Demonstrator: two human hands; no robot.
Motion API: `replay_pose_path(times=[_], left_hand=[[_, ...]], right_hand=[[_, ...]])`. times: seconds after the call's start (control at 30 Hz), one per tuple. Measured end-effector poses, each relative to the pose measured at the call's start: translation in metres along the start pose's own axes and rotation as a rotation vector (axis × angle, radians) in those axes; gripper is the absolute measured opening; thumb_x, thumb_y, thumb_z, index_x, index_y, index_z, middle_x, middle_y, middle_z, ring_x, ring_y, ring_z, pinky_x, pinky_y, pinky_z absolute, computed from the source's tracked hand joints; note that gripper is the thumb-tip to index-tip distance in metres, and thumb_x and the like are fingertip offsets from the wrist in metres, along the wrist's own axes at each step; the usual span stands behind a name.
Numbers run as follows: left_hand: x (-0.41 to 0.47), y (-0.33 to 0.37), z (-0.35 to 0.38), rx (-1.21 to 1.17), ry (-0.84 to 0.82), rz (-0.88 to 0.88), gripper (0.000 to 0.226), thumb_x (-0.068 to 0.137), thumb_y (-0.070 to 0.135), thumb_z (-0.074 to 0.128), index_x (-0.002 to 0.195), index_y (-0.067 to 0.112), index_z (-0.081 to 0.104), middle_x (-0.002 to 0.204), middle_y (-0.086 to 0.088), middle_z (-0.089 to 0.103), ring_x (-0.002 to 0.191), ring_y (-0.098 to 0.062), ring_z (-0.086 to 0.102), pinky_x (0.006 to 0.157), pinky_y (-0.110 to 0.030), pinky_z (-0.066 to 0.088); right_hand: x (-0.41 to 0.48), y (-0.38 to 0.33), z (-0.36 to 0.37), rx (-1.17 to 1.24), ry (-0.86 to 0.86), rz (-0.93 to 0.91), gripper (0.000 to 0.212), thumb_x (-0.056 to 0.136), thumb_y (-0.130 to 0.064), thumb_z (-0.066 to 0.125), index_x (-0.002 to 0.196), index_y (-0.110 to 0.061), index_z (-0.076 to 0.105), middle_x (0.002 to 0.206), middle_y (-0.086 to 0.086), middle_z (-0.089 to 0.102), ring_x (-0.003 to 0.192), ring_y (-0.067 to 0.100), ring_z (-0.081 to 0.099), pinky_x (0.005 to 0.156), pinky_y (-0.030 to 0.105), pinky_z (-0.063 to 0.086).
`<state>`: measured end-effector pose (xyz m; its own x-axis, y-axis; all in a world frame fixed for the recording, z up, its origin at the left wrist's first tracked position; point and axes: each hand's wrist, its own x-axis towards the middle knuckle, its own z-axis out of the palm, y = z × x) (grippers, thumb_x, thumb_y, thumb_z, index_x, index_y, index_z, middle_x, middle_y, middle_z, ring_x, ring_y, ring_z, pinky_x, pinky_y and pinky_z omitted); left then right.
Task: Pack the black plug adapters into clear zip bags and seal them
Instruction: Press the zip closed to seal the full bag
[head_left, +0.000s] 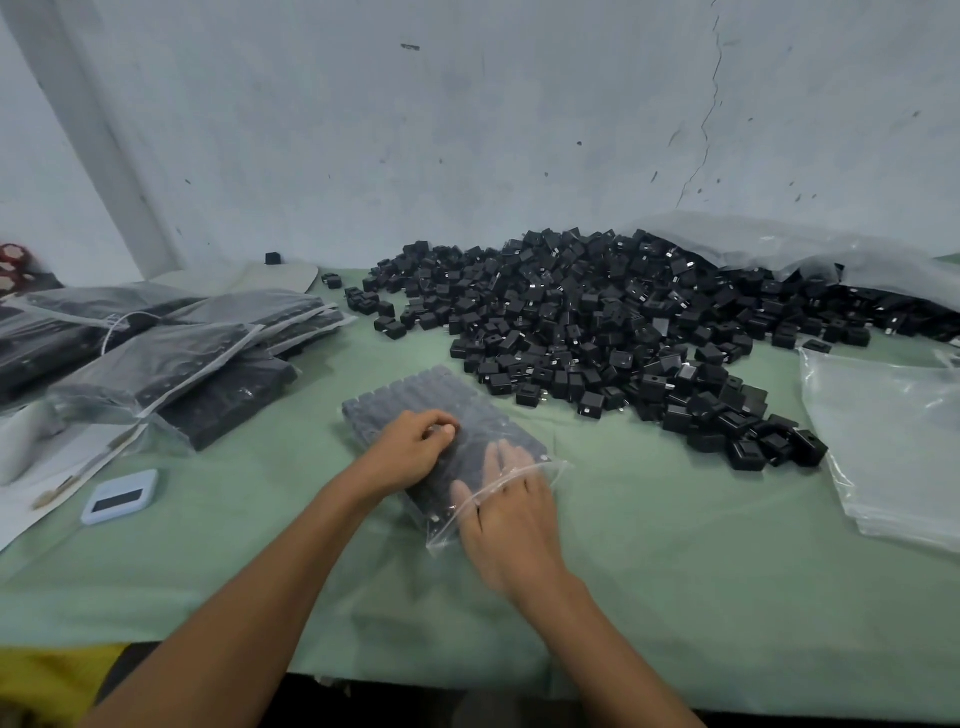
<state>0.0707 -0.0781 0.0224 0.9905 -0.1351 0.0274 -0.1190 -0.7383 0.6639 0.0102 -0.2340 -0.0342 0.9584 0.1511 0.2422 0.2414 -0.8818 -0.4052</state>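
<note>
Left hand (413, 449): fingers curled, pressing atop the clear plastic zip bag (441, 415) of rowed black adapters, centre frame
Right hand (506, 512): straight fingers slid inside the bag mouth, gripping nothing
Count: one bag in hand; filled bags (171, 348) at left too overlapped to count

Pale blue-grey wall (467, 130) w/ long crack at right, scuff marks, desk (675, 597) under green cloth, soft even light

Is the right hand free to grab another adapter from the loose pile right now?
Probably not at once: the right hand has its fingers inside the zip bag; the loose pile lies unobstructed just beyond.
</note>
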Motion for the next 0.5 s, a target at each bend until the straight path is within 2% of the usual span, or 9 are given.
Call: replay_pose_path(times=[0.13,0.2,0.3,0.4,0.5], left_hand=[[-0.003,0.003,-0.006,-0.017,-0.057,0.004,0.025,0.105,0.024,0.046,0.121,0.024,0.065,0.113,0.006,0.066,0.096,-0.001,0.057,0.074,-0.015,0.041],[-0.01,0.01,-0.006,-0.011,-0.038,0.007,0.028,0.104,0.027,0.048,0.126,0.023,0.063,0.117,0.005,0.064,0.097,-0.003,0.057,0.077,-0.016,0.044],[-0.033,0.025,0.005,0.067,0.126,0.139,0.038,0.096,0.047,0.053,0.128,0.027,0.06,0.11,0.012,0.057,0.097,-0.004,0.055,0.079,-0.02,0.048],[-0.054,0.04,0.017,0.178,0.159,0.317,0.049,0.088,0.065,0.052,0.125,0.034,0.059,0.101,0.019,0.05,0.093,0.0,0.05,0.077,-0.019,0.041],[-0.051,0.048,0.022,0.457,0.158,0.363,0.034,0.098,0.044,0.05,0.123,0.024,0.062,0.111,0.005,0.058,0.104,-0.013,0.054,0.087,-0.025,0.041]], right_hand=[[0.011,-0.005,-0.006,-0.027,0.046,0.057,0.068,0.099,-0.055,0.028,0.149,-0.01,0.032,0.152,0.01,0.035,0.137,0.03,0.03,0.116,0.04,0.019],[0.01,-0.006,-0.008,-0.073,0.065,0.033,0.063,0.099,-0.053,0.027,0.146,-0.012,0.034,0.149,0.007,0.037,0.137,0.027,0.031,0.117,0.041,0.019],[-0.001,-0.001,-0.006,-0.024,0.048,-0.093,0.059,0.102,-0.046,0.025,0.153,-0.016,0.029,0.158,0.006,0.03,0.149,0.024,0.019,0.122,0.042,0.008],[-0.008,-0.004,-0.011,0.077,0.057,-0.264,0.051,0.098,-0.034,0.033,0.145,-0.021,0.046,0.152,0.004,0.043,0.146,0.028,0.027,0.122,0.042,0.017],[-0.004,-0.004,-0.014,0.061,0.056,-0.293,0.046,0.093,-0.03,0.04,0.132,-0.014,0.059,0.133,0.008,0.06,0.129,0.03,0.048,0.114,0.041,0.031]])
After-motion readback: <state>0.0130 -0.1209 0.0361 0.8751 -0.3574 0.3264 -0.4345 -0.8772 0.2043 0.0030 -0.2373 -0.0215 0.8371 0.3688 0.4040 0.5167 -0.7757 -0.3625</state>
